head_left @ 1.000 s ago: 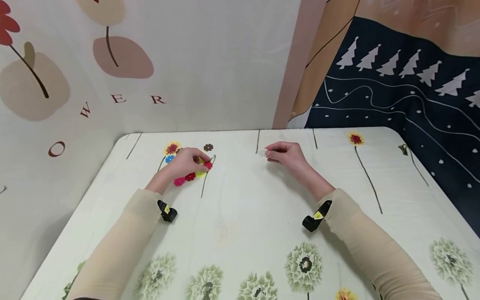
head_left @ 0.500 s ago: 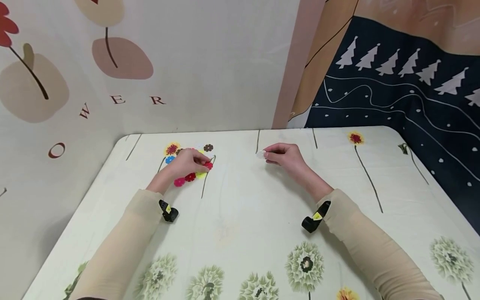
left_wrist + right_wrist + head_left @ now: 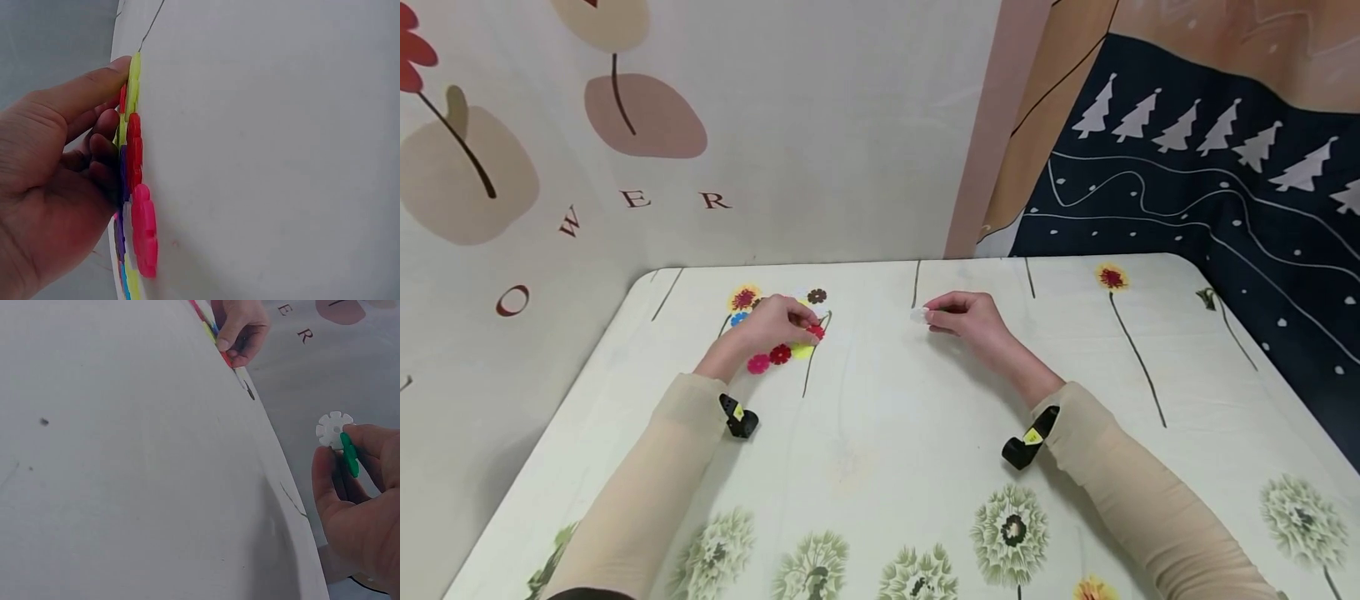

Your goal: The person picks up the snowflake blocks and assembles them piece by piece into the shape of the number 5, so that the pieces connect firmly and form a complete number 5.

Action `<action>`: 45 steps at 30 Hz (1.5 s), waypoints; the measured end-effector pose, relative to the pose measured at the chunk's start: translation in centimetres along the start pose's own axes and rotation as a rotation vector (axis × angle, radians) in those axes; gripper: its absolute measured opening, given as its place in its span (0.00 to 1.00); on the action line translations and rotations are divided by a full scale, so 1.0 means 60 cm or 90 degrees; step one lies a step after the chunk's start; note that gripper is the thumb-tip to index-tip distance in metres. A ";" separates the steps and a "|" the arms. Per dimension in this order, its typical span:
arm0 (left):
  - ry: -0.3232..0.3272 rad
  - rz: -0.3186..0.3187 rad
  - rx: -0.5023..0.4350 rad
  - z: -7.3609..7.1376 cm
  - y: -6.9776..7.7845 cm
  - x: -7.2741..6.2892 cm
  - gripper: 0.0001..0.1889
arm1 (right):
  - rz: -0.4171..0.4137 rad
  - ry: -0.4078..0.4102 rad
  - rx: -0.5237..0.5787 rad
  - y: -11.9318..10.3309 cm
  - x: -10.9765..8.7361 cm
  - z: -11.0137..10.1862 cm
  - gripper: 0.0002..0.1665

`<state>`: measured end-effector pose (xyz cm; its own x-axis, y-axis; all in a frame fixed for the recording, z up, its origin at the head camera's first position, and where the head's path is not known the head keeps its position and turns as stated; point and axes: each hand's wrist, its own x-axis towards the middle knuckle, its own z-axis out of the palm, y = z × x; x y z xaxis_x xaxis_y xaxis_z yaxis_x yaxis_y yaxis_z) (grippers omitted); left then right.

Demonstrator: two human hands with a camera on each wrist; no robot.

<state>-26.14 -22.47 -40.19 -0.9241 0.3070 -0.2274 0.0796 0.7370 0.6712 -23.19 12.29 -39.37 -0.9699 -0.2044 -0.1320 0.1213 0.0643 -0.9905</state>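
Observation:
My right hand [image 3: 972, 321] is raised over the far middle of the table, pinching a white notched snowflake disc [image 3: 329, 429]. A green snowflake disc [image 3: 350, 456] stands crosswise against it, between thumb and fingers. To the left, my left hand [image 3: 767, 325] is low over a cluster of coloured discs, thumb and fingertips pinching a red disc [image 3: 816, 332] at its right edge. Around that hand show a yellow disc [image 3: 134, 84], a dark red disc [image 3: 780, 354], a pink disc [image 3: 758, 364], a blue disc [image 3: 739, 319] and a brown disc [image 3: 817, 295]. The palm hides others.
A white cloth [image 3: 880, 433] printed with flowers and stems covers the table. Behind it hangs a pale curtain [image 3: 820, 150] with letters; a dark tree-patterned cloth [image 3: 1150, 200] borders the right side. Each wrist carries a small black camera [image 3: 1030, 439].
My right hand has shifted slightly left and nearer to me, carrying the white disc. The left hand has stayed almost in place at the cluster.

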 end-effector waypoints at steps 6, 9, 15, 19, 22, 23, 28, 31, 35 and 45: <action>0.009 0.010 0.006 -0.002 -0.007 -0.003 0.19 | 0.000 0.001 0.000 0.005 -0.001 0.003 0.14; 0.006 0.015 0.002 -0.005 -0.009 -0.006 0.20 | 0.001 0.001 0.000 0.005 0.000 0.004 0.14; -0.010 0.024 -0.018 -0.011 -0.011 -0.007 0.19 | -0.001 0.000 -0.006 0.005 0.000 0.005 0.14; -0.008 0.020 -0.017 -0.010 -0.011 -0.006 0.19 | 0.002 -0.003 -0.011 0.004 -0.001 0.007 0.14; -0.005 0.007 -0.020 -0.009 -0.010 -0.004 0.18 | 0.007 -0.007 -0.011 0.001 -0.001 0.006 0.13; -0.004 0.003 -0.021 -0.008 -0.010 -0.004 0.18 | 0.006 -0.007 -0.009 0.000 0.000 0.005 0.14; -0.004 -0.008 -0.017 -0.008 -0.007 -0.005 0.17 | -0.004 0.007 0.015 -0.009 0.004 -0.001 0.14; -0.004 -0.005 -0.014 -0.010 -0.006 -0.005 0.17 | -0.001 0.010 0.020 -0.012 0.005 -0.003 0.14; -0.006 0.000 -0.013 -0.010 -0.005 -0.005 0.17 | 0.003 0.003 0.017 -0.011 0.005 -0.004 0.14; -0.013 0.012 -0.016 -0.009 -0.001 -0.001 0.14 | 0.004 -0.002 0.017 -0.006 0.008 0.001 0.16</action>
<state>-26.31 -22.86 -39.81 -0.9148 0.3327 -0.2288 0.0869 0.7155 0.6932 -23.70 12.13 -39.08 -0.9684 -0.2073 -0.1389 0.1336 0.0392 -0.9903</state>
